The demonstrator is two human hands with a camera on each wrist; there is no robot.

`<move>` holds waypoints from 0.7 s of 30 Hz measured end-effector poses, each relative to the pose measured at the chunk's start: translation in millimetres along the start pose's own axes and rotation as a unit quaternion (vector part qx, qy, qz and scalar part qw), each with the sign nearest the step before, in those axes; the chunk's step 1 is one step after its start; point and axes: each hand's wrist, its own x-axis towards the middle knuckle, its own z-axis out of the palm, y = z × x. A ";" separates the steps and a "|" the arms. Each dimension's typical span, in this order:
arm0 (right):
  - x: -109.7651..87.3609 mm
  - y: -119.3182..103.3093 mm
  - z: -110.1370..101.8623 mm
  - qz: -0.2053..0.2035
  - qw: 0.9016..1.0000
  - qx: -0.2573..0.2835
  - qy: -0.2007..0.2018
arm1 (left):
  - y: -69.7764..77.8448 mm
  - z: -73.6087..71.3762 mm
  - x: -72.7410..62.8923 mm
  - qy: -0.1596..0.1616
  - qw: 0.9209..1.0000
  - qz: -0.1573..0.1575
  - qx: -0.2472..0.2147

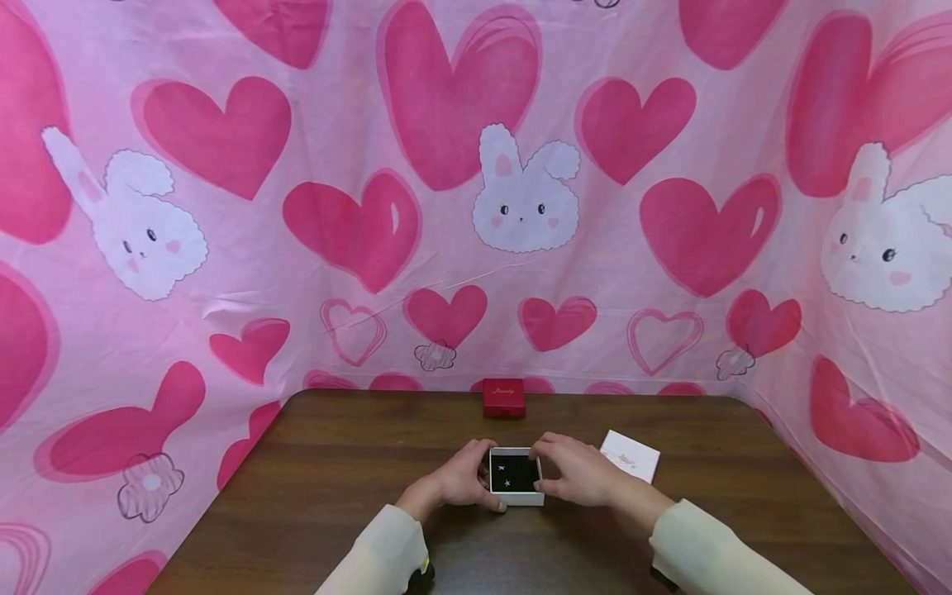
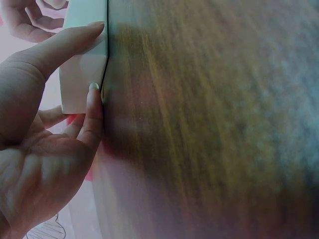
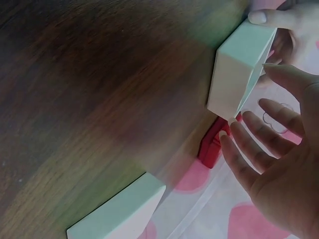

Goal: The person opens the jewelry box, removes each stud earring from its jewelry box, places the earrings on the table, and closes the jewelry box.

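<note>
A small white jewelry box (image 1: 523, 500) sits uncovered on the wooden table, lined with a black insert (image 1: 525, 474). On the insert's left side are two tiny silvery star-shaped pieces, like earrings (image 1: 507, 483). My left hand (image 1: 463, 478) grips the box at its left end; in the left wrist view its thumb lies on the front wall and the fingers reach round the end. At the right rim is my right hand (image 1: 578, 471), thumb near the front corner and fingers spread loosely, as the right wrist view shows; it pinches nothing visible.
A white lid with pink lettering (image 1: 630, 456) lies on the table to the right, behind my right forearm. At the table's back edge stands a red box (image 1: 503, 398). Pink cloth (image 1: 439, 273) with hearts and rabbits hangs behind and on both sides.
</note>
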 end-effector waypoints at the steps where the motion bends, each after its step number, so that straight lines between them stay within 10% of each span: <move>1: 0.6 -0.3 0.4 -0.002 1.000 0.002 0.000 | 0.1 -0.2 -0.2 -0.001 1.000 0.000 -0.002; 21: 10.1 -8.3 6.3 -0.006 1.000 0.010 -0.020 | -0.9 0.1 1.5 -0.002 1.000 -0.003 0.004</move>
